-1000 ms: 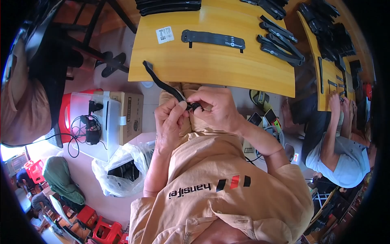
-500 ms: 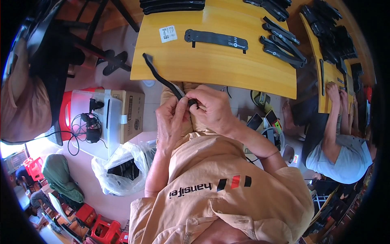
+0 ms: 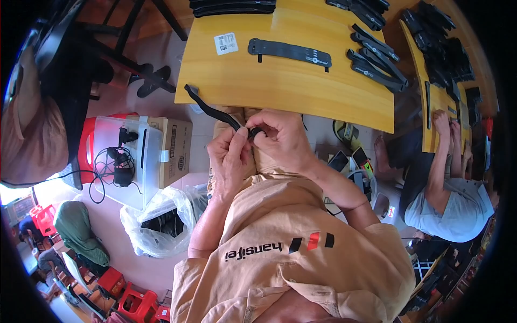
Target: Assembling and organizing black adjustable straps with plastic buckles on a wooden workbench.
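Note:
A long black strap (image 3: 211, 111) is pinched between both hands over my lap, just off the table's near edge. Its free end reaches up to the left and overlaps the yellow table (image 3: 301, 89). My left hand (image 3: 230, 159) grips it between thumb and fingers. Close beside, my right hand (image 3: 281, 141) is closed on the strap's other end, which curls among the fingertips. Fingers hide part of that end. On the table lies a flat dark grey strap (image 3: 288, 52) with two small black tabs along its near side.
A white label (image 3: 225, 43) lies on the table, with looped black straps (image 3: 377, 70) at right and stacked ones (image 3: 232, 7) behind. A clear bin (image 3: 129, 183), a carton (image 3: 176, 151) and a plastic bag (image 3: 156, 239) stand left. Another person (image 3: 449, 207) works at a table on the right.
The strap's free end has swung down and slightly left, toward the table's edge. Both hands keep hold of the strap, with the right fingers shifted slightly at its curled end.

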Action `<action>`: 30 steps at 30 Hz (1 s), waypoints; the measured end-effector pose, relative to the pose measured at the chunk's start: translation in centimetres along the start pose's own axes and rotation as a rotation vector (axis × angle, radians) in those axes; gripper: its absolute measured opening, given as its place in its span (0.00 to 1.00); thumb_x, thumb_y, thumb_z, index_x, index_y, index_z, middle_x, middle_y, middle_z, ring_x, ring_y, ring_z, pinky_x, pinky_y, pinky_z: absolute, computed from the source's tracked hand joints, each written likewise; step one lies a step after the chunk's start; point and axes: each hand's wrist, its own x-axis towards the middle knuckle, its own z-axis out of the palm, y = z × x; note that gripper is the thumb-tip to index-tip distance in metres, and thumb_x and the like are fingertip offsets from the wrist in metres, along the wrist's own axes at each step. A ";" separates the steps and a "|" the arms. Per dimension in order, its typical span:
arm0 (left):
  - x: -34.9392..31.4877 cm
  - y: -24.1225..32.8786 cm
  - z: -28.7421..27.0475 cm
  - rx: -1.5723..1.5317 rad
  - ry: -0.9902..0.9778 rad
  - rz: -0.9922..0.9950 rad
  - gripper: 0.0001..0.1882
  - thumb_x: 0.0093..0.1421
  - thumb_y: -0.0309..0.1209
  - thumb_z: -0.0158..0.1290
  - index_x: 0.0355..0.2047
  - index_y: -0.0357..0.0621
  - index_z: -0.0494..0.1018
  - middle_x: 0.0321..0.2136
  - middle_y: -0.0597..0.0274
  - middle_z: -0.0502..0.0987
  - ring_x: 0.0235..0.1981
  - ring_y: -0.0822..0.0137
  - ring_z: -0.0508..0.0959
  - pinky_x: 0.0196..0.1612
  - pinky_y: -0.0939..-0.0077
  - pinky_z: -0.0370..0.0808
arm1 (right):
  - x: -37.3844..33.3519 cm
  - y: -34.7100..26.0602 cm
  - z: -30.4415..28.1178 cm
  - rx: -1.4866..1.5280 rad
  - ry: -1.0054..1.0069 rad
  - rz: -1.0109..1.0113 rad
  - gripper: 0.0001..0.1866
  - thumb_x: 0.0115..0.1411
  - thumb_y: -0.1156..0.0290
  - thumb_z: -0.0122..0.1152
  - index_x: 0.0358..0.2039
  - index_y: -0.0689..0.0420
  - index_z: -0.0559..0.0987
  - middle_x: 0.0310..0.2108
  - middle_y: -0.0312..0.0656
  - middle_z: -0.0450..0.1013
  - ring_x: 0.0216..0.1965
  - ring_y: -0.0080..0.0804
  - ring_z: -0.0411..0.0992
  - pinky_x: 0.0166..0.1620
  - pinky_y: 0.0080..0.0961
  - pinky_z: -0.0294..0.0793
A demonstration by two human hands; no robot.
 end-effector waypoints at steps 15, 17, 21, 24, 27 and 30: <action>-1.9 4.3 -2.7 0.137 -0.307 -0.223 0.14 0.59 0.31 0.50 0.17 0.39 0.69 0.12 0.72 0.66 0.12 0.84 0.61 0.14 0.88 0.53 | 0.8 -3.2 -2.7 -0.135 -0.589 -0.236 0.05 0.46 0.78 0.53 0.26 0.61 0.69 0.18 0.48 0.65 0.22 0.47 0.65 0.25 0.36 0.61; -2.3 4.8 -2.6 0.063 -0.340 -0.271 0.14 0.58 0.31 0.51 0.17 0.38 0.70 0.12 0.71 0.67 0.12 0.84 0.61 0.14 0.89 0.53 | 0.6 -3.7 -2.7 -0.064 -0.625 -0.259 0.05 0.45 0.79 0.53 0.25 0.61 0.68 0.17 0.46 0.63 0.19 0.45 0.62 0.23 0.33 0.60; -2.8 4.8 -2.7 -0.025 -0.424 -0.268 0.15 0.58 0.32 0.52 0.16 0.38 0.70 0.12 0.69 0.68 0.11 0.84 0.62 0.13 0.88 0.54 | -0.1 -4.2 -2.9 0.020 -0.644 -0.251 0.04 0.45 0.79 0.52 0.23 0.61 0.68 0.16 0.45 0.62 0.17 0.41 0.61 0.22 0.31 0.59; -3.2 4.4 -2.3 -0.072 -0.432 -0.250 0.16 0.57 0.32 0.52 0.14 0.38 0.70 0.11 0.67 0.69 0.10 0.83 0.63 0.12 0.88 0.56 | -0.2 -4.6 -3.2 0.110 -0.667 -0.186 0.02 0.45 0.79 0.51 0.21 0.62 0.69 0.14 0.44 0.60 0.14 0.34 0.61 0.20 0.29 0.57; -3.5 3.6 -1.7 -0.198 -0.437 -0.165 0.16 0.56 0.29 0.51 0.12 0.38 0.70 0.09 0.67 0.69 0.08 0.81 0.64 0.11 0.87 0.57 | -0.4 -5.0 -3.7 0.147 -0.725 -0.122 0.02 0.45 0.79 0.50 0.21 0.64 0.72 0.12 0.43 0.63 0.13 0.21 0.62 0.18 0.24 0.59; -3.3 2.8 -1.1 -0.276 -0.413 -0.152 0.16 0.56 0.29 0.51 0.12 0.38 0.70 0.09 0.67 0.69 0.08 0.81 0.64 0.11 0.87 0.57 | -0.7 -5.2 -4.0 0.357 -0.744 0.155 0.04 0.47 0.80 0.48 0.21 0.64 0.72 0.11 0.38 0.65 0.12 0.18 0.64 0.16 0.17 0.61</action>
